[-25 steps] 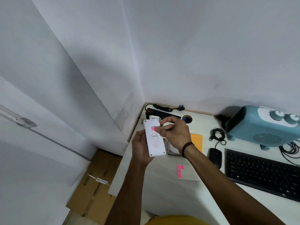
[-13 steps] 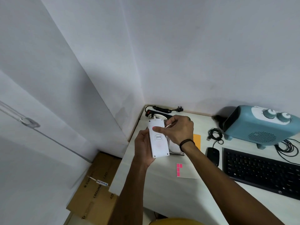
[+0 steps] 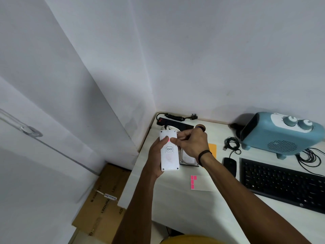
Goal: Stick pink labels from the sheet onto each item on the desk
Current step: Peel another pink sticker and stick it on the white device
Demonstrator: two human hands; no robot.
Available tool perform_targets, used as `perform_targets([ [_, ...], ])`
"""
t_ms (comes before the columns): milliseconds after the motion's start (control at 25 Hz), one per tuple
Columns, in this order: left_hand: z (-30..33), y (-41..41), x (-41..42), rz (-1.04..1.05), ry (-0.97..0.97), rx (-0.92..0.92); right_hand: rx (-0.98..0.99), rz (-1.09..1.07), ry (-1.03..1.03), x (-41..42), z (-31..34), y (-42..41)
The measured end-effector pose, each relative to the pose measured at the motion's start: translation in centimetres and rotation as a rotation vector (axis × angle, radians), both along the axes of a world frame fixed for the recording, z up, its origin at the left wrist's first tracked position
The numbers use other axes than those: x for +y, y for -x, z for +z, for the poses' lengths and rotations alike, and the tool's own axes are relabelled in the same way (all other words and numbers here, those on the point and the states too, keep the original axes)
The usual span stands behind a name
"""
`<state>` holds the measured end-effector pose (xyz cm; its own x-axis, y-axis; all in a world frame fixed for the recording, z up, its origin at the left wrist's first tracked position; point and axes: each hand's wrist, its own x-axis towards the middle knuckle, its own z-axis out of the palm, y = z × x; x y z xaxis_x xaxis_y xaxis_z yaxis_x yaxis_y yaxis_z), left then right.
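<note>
My left hand (image 3: 155, 155) grips a white rectangular power strip (image 3: 169, 155) from its left side and holds it above the desk's back left corner. A pink label (image 3: 167, 138) sits near the strip's top end. My right hand (image 3: 190, 145) reaches in from the right, and its fingertips press on that label while the other fingers stay curled. The label sheet (image 3: 199, 183), with several pink labels left along its left edge, lies flat on the white desk (image 3: 184, 208) below my hands.
A black power strip (image 3: 175, 123) with a coiled cord lies at the back corner. A blue heater (image 3: 281, 136), black keyboard (image 3: 283, 184), black mouse (image 3: 229, 165), coiled cable (image 3: 232, 144), an orange pad (image 3: 212, 149) and a hard drive (image 3: 189, 160) share the desk. Cardboard boxes (image 3: 103, 199) lie on the floor at left.
The white strip has been turned more upright in my left hand. My right fingertips shifted slightly, so the pink label shows again near the strip's top.
</note>
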<state>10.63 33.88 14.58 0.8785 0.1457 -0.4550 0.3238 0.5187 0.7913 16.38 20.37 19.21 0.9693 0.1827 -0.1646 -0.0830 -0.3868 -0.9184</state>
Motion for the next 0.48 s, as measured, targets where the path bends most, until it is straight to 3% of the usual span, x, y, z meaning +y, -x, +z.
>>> perform_targets([
  [160, -1.3, 0.2, 1.0, 0.014, 0.158, 0.055, 0.091, 0.066, 0.036, -0.2, -1.3, -0.8],
  [280, -1.3, 0.6, 1.8, -0.056, 0.154, 0.075, 0.161, 0.035, 0.045, 0.9, -2.8, -1.5],
  [360, -0.9, 0.7, 2.2, -0.123, -0.001, 0.079, 0.23, 0.029, 0.097, 2.1, -3.5, -2.3],
  [480, -1.0, 0.9, 3.3, -0.37, -0.451, 0.028, 0.463, 0.054, -0.008, 3.8, -4.4, -3.8],
])
